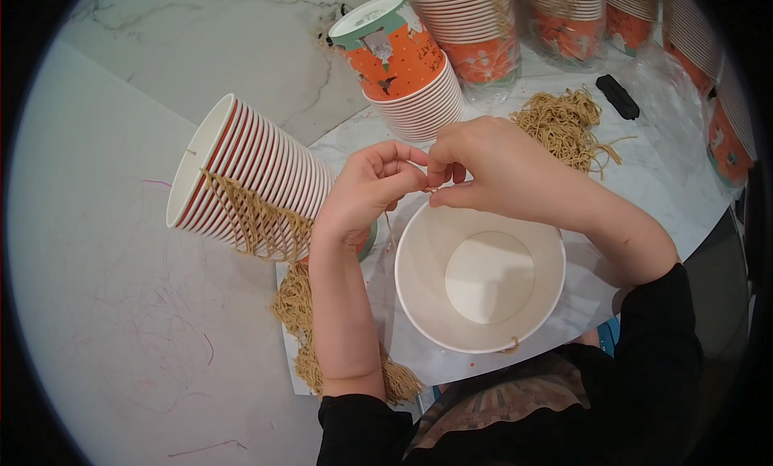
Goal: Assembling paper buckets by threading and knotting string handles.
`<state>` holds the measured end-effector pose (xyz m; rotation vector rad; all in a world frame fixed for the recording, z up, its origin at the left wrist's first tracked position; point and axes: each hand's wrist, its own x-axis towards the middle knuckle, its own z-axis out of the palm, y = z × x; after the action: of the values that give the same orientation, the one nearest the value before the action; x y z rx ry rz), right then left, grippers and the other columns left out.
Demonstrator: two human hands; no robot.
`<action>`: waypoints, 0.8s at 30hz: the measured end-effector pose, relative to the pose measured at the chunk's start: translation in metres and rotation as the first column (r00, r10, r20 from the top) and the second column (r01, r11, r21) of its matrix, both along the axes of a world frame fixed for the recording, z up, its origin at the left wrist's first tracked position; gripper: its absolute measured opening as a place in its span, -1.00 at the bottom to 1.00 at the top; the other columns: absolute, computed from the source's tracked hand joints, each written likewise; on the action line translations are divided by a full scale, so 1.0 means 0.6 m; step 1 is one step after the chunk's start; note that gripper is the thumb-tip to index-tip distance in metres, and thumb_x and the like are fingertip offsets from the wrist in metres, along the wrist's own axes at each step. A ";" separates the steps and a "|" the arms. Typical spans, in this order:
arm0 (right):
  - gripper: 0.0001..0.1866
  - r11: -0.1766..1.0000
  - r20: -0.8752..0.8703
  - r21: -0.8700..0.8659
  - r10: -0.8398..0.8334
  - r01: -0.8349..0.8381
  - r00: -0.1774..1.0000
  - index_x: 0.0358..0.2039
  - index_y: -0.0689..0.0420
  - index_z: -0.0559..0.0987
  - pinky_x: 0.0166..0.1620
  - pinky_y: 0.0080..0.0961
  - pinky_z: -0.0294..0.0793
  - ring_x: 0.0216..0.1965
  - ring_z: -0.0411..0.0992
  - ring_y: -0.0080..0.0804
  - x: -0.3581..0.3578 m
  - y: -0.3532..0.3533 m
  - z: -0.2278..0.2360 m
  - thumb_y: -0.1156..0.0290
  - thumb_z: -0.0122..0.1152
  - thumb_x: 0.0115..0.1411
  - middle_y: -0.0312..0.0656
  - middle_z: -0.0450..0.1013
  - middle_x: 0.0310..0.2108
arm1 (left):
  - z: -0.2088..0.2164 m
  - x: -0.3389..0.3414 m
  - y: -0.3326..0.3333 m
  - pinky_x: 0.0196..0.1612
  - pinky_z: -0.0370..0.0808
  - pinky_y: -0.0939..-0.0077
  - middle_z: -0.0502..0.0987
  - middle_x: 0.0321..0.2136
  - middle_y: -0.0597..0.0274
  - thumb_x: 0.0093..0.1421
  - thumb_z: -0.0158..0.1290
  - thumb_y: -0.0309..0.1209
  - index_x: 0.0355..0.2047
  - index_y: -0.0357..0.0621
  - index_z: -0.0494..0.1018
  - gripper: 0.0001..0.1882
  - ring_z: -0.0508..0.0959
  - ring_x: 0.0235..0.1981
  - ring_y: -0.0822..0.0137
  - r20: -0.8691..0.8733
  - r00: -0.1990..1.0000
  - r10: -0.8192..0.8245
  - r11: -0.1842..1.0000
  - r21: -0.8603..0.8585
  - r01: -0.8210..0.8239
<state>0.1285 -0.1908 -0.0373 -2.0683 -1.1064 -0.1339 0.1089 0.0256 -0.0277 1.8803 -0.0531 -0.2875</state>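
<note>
A white paper bucket [415, 285] stands in front of me, its inside facing up. At its far left rim, my left hand [366, 184] and my right hand [483, 160] meet with fingertips pinched together. Between them is a short bit of tan string [432, 191], mostly hidden by the fingers. A small loop of tan string [510, 348] sticks out at the bucket's near rim. Left of my left hand leans a nested stack of paper buckets [270, 164], with tan strings [250, 220] hanging along its rims.
Bundles of tan string lie under my left forearm [294, 305] and beyond my right hand [564, 126]. An orange and green bucket stack [394, 59] stands upside down at the back. Plastic-wrapped bucket stacks [475, 31] line the back right, near a black object [617, 96].
</note>
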 end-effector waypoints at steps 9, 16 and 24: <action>-0.87 0.998 -0.007 -0.045 -0.043 0.043 0.999 -0.40 0.24 0.63 -0.28 -0.34 0.55 -0.36 0.59 -0.25 0.000 0.009 -0.007 0.45 0.36 0.07 -0.14 0.56 -0.41 | 0.006 -0.002 0.007 -0.23 0.45 0.66 0.68 -0.26 0.27 0.14 0.23 -0.57 -0.11 -0.31 0.62 -0.72 0.58 -0.28 0.54 -0.030 0.996 -0.085 0.996 0.011 0.086; -0.91 1.000 0.150 -0.027 0.005 -0.001 0.989 -0.42 0.17 0.59 -0.30 -0.31 0.52 -0.39 0.55 -0.18 -0.006 0.013 -0.014 0.47 0.33 0.05 -0.17 0.52 -0.41 | -0.015 0.003 0.018 -0.20 0.51 0.65 0.66 -0.30 0.27 0.15 0.24 -0.54 -0.21 -0.31 0.62 -0.81 0.59 -0.30 0.55 0.026 0.986 -0.163 0.984 -0.065 0.165; -0.89 0.998 0.066 0.050 -0.037 0.033 0.997 -0.41 0.22 0.58 -0.34 -0.36 0.53 -0.40 0.57 -0.25 0.009 0.005 -0.018 0.49 0.32 0.06 -0.12 0.54 -0.43 | -0.011 0.006 0.002 -0.26 0.48 0.67 0.64 -0.34 0.32 0.19 0.20 -0.55 -0.23 -0.28 0.59 -0.86 0.57 -0.34 0.58 0.087 0.994 -0.073 0.997 -0.025 0.075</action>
<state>0.1336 -0.1877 -0.0478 -2.0531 -1.0965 -0.2471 0.1124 0.0270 -0.0344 1.8642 -0.1849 -0.2553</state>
